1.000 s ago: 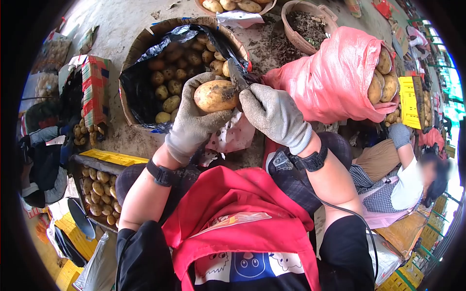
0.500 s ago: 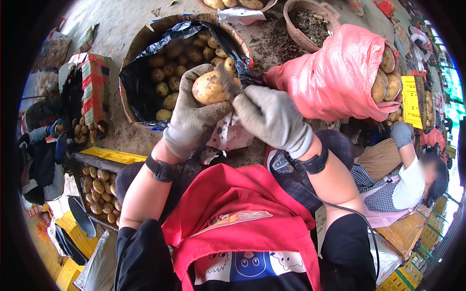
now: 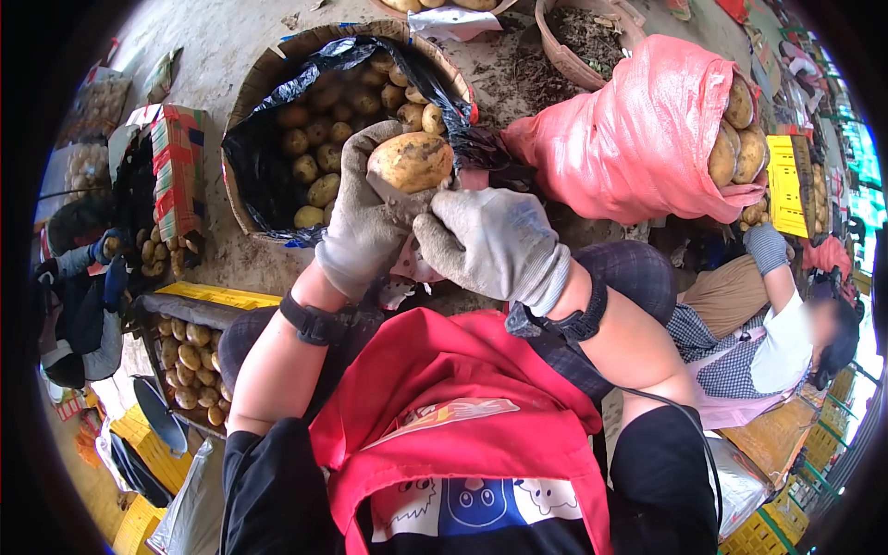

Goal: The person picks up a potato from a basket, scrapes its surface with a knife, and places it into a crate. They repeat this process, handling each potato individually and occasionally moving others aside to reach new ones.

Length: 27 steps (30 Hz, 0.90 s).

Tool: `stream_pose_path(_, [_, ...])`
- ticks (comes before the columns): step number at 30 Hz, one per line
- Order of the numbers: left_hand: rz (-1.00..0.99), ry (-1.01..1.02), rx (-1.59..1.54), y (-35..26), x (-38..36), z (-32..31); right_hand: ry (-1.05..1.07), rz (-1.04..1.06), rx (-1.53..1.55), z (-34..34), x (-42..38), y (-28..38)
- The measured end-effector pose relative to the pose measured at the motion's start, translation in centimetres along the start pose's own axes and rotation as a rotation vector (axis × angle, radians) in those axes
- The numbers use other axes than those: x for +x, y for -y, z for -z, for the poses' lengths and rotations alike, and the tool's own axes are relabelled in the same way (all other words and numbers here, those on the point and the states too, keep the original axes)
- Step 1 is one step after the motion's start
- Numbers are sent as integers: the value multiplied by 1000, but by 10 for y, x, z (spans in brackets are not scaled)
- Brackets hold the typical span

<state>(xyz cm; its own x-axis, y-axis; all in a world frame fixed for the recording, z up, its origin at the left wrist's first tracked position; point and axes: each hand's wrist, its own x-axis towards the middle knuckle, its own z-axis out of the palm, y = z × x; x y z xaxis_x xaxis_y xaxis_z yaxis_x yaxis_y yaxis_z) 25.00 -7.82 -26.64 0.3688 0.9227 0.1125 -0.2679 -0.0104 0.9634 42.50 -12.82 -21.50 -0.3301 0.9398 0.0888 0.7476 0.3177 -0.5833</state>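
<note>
My left hand (image 3: pixel 359 217), in a soiled grey-white work glove, grips a large potato (image 3: pixel 412 163) that has dark dirt patches on its skin. Just below and right of the potato, my right hand (image 3: pixel 486 236) is closed in a matching glove, thumb and fingers pinched together. What it pinches is mostly hidden; a brownish, dirt-caked edge shows between the two gloves. Beyond my hands stands a round cardboard container (image 3: pixel 242 97) lined with a black plastic bag (image 3: pixel 259 162), with many smaller potatoes (image 3: pixel 319 139) inside.
Right of my hands lies a pink woven sack (image 3: pixel 620 139) with potatoes at its mouth. A tub of soil and debris (image 3: pixel 555 46) stands behind it. At left are a crate of potatoes (image 3: pixel 190 361) and a taped cardboard box (image 3: pixel 176 171). A co-worker (image 3: pixel 768 342) sits at right.
My right hand has moved down and left from the potato's right side to beneath it. The dark, flat piece that overlapped the potato no longer shows there. My left hand still holds the potato.
</note>
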Motion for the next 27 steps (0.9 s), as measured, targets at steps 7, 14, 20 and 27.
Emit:
stream_pose_path(7, [165,-50,-75,-25,3,-5,-60,-219,294,23,8,-31])
stream_pose_path(14, [-93,27,104,5,2,-2,-32,-9,29,1,-2,-3])
stream_pose_path(20, [93,-19,-19,-12,3,0,-96,-200,108,30,9,-27])
stream_pose_path(27, [-74,-49,349,4,11,6,-48,-76,21,14,2,-14])
